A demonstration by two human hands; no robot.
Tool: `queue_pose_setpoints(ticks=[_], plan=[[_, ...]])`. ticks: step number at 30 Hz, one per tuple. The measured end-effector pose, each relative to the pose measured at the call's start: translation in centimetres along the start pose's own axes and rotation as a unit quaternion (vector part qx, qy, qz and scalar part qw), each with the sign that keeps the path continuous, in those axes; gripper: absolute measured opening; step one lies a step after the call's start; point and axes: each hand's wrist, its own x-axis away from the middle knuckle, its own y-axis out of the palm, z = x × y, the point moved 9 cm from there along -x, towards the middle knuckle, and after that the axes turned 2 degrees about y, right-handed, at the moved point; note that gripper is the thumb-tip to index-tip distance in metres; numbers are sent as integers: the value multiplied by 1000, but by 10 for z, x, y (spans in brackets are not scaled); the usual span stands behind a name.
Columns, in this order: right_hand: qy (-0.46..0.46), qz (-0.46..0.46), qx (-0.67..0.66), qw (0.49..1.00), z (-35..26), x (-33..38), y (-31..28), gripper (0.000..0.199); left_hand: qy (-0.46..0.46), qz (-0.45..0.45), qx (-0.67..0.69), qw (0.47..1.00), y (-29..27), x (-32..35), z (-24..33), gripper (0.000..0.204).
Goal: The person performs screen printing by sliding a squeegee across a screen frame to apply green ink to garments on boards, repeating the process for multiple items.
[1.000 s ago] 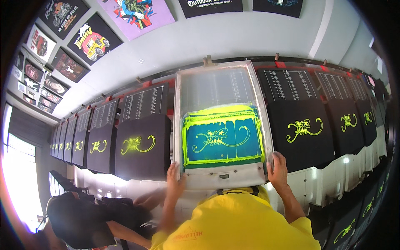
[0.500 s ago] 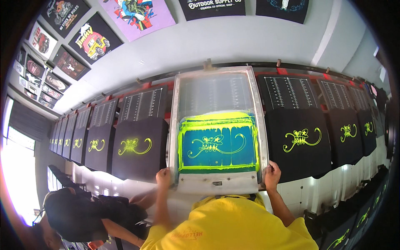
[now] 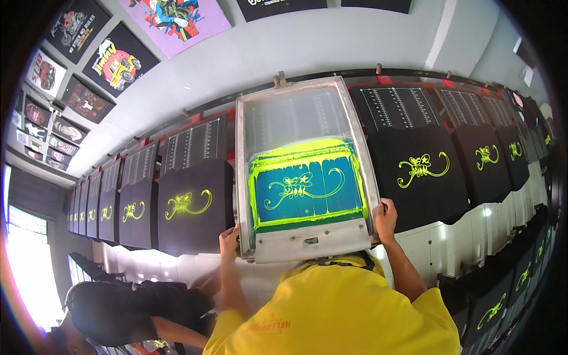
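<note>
A screen-printing frame [image 3: 357,133] with a pale rim lies before me, its long sides running away from me. Its blue-green stencil [image 3: 324,204] carries a curling, star-topped design, with neon yellow-green ink [image 3: 307,155] smeared around the borders. Across the near end lies a pale bar [image 3: 278,244] with screws in it. My left hand [image 3: 229,241] is closed around the frame's near left corner. At the near right edge, my right hand [image 3: 386,220] grips the rim, fingers curled. Whatever lies under the frame is mostly hidden.
Black shirts with yellow-green prints lie on boards in a row to the left [image 3: 192,204] and right [image 3: 420,171]. A rail [image 3: 408,73] runs behind them. Another person in black [image 3: 112,310] bends at lower left. More printed shirts [image 3: 491,310] are at lower right.
The whole view has shifted, so the frame and shirts appear higher and slightly left, a little tilted. Both my hands keep their hold on the frame. The design looks the same.
</note>
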Motion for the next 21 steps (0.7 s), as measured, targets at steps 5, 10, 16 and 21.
queue_pose_setpoints(ticks=[5, 10, 16, 21], plan=[[20, 5, -28, 999, 10, -10, 5, 20, -21, -27, 113, 993, 9, 6, -1, 33], [0, 17, -37, 999, -6, -14, -5, 17, 73, 23, 89, 993, 2, 16, 12, 38], [16, -1, -83, 996, -6, -18, -41, 15, 101, 38, 61, 992, 14, 52, 35, 32], [6, -3, -96, 995, 25, -67, -107, 18, 137, 69, 38, 988, 89, 108, 53, 38]])
